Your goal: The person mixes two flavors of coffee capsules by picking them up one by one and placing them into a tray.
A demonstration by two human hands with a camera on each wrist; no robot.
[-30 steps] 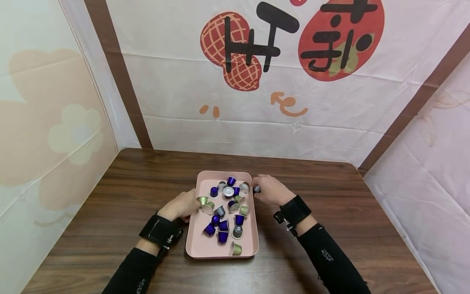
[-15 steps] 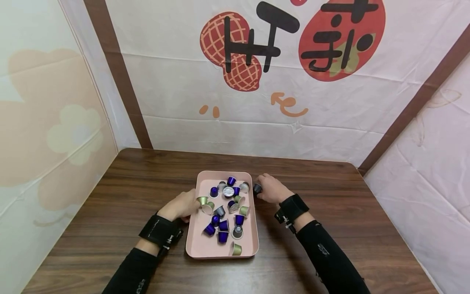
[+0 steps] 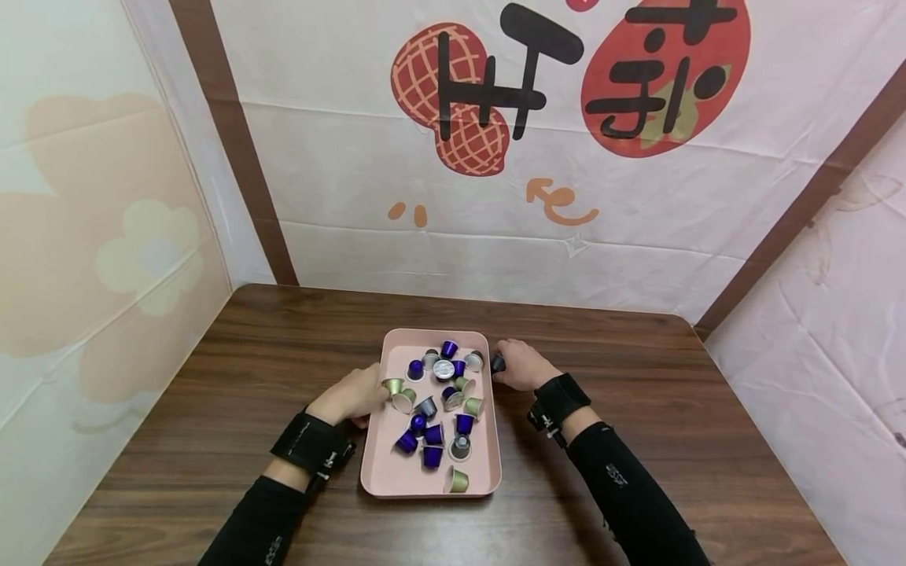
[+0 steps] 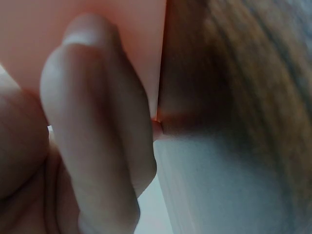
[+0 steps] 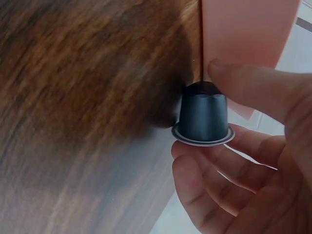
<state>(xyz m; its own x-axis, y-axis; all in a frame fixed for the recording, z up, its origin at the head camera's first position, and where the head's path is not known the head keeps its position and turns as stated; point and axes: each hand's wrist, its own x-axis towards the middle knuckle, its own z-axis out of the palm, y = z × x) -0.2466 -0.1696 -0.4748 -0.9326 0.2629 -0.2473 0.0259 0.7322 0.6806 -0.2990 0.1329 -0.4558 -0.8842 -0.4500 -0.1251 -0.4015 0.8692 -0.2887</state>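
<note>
A pink tray (image 3: pixel 382 475) lies on the table with several coffee capsules in it, blue, green, grey and pale. My left hand (image 3: pixel 354 393) grips the tray's left edge, near a green capsule (image 3: pixel 392 386). In the left wrist view its curled fingers (image 4: pixel 92 112) lie against the pink outer wall; the thumb's contact is partly hidden. Just outside the tray's right edge, my right hand (image 3: pixel 525 365) holds a dark coffee capsule (image 5: pixel 204 117). The right wrist view has the capsule between the thumb and the fingers, its rim towards the fingers.
The wooden table (image 3: pixel 637 409) reaches around the tray on all sides. Behind it hangs a white printed cloth (image 3: pixel 340 173), and pale cloths flank the left and right. Blue capsules (image 3: pixel 432 457) cluster in the tray's lower middle; a green one (image 3: pixel 458 479) lies near its front edge.
My right hand has shifted slightly right, away from the tray's edge, still holding the dark capsule. The left hand and the tray have stayed in place; the head view moved a little.
</note>
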